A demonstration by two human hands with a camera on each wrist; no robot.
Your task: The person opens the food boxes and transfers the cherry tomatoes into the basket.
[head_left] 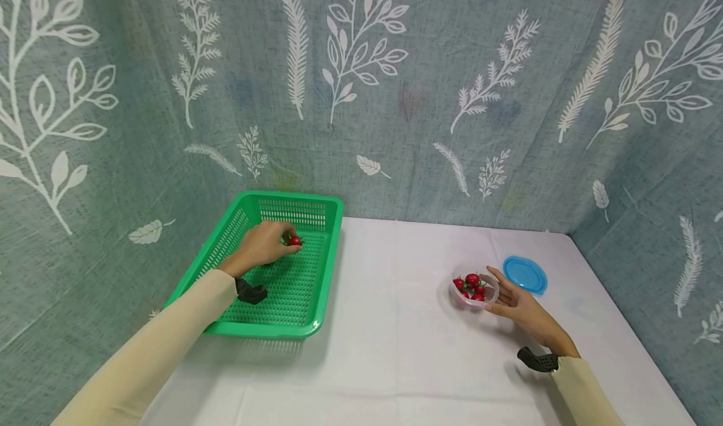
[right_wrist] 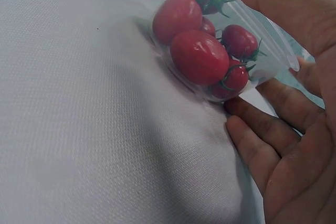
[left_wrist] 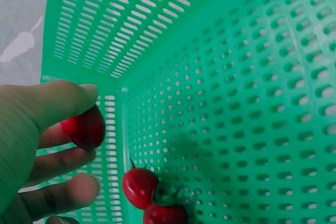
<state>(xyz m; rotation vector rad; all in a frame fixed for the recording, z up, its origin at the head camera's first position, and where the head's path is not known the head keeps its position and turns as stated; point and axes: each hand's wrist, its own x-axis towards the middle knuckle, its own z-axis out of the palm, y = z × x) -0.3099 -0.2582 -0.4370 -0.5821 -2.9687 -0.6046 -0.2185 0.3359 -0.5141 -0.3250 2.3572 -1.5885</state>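
My left hand [head_left: 264, 245] is inside the green basket [head_left: 334, 250], pinching a cherry tomato [left_wrist: 86, 128] between thumb and fingers above the basket floor. Below it in the left wrist view, two more cherry tomatoes [left_wrist: 140, 188] lie on the basket floor by the wall, one partly cut off by the frame edge. Over on the right, my right hand [head_left: 516, 305] holds a small clear plastic container [head_left: 459, 300] from its right side, thumb and fingers around it. Several red cherry tomatoes [right_wrist: 199, 57] with green stems sit in that container, which stands on the table.
A blue lid [head_left: 525, 274] lies on the white tablecloth [head_left: 390, 325] just behind and right of the container. Grey-green cloth with white leaf prints [head_left: 395, 131] hangs along the back and both sides. The basket stands close to the left cloth.
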